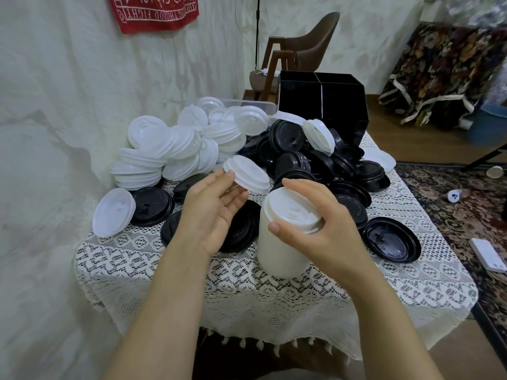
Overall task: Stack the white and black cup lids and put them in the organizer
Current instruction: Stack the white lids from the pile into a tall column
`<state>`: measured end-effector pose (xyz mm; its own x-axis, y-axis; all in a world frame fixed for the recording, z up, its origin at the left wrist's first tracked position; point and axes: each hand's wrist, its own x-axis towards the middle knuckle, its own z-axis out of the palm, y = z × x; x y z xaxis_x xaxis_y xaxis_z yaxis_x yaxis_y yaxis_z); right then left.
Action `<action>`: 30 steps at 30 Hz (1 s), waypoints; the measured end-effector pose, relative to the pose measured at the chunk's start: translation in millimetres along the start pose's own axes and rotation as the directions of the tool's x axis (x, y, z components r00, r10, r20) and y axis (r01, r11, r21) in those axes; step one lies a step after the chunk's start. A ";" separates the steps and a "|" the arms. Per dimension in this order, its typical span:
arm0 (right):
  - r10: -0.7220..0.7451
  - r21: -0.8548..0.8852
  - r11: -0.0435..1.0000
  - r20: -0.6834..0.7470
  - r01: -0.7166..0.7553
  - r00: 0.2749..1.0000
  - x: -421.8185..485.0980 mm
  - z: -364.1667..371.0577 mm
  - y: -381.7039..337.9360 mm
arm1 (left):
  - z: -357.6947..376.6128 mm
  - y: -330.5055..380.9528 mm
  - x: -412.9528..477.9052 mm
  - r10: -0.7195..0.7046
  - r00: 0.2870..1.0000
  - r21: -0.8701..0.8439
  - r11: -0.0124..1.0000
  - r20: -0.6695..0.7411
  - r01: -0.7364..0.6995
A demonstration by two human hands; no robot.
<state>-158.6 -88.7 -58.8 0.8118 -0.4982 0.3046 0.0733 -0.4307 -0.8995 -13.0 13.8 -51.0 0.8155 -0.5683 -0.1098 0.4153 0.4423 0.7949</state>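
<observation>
My right hand (318, 229) grips a tall stack of white lids (282, 239) near its top, over the table's middle. My left hand (216, 207) holds a single white lid (245, 174) by its fingertips, tilted, just left of and above the stack. Behind them lie a heap of white lids (175, 146) at the back left and a heap of black lids (315, 160) at the back right. The black organizer (323, 105) stands at the far edge with its divided compartments showing.
A lace cloth (247, 283) covers the small table. Loose black lids (392, 242) and a white lid (112, 215) lie near its sides. A clear bin (247, 104) sits behind the white heap. A chair (307, 45) stands beyond, with a wall close at the left.
</observation>
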 end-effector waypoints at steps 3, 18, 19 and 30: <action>-0.005 0.005 1.000 0.002 0.005 1.000 0.2 -0.9 -2.3 | 0.0 0.2 -2.6 -0.019 1.000 -0.060 0.998 0.003 0.019; -0.002 -0.041 0.999 0.007 0.002 1.000 -3.5 -1.5 4.4 | -0.3 -2.3 -14.2 0.029 0.973 -0.044 0.999 0.227 -0.019; 0.005 -0.037 0.999 0.003 -0.005 1.000 -3.4 -1.8 5.2 | -1.0 -2.2 -14.6 0.041 0.968 -0.034 0.999 0.248 -0.033; -0.107 -0.072 0.992 -0.087 0.101 0.990 7.1 -0.9 -20.6 | 8.9 1.0 -27.7 0.234 0.839 0.268 0.876 0.492 -0.401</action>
<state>-154.8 -84.0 -37.8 0.7455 -0.5129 0.4255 0.1130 -0.5320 -0.8392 -38.8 23.9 -41.9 0.5829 -0.7143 0.3874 -0.0714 0.4299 0.9001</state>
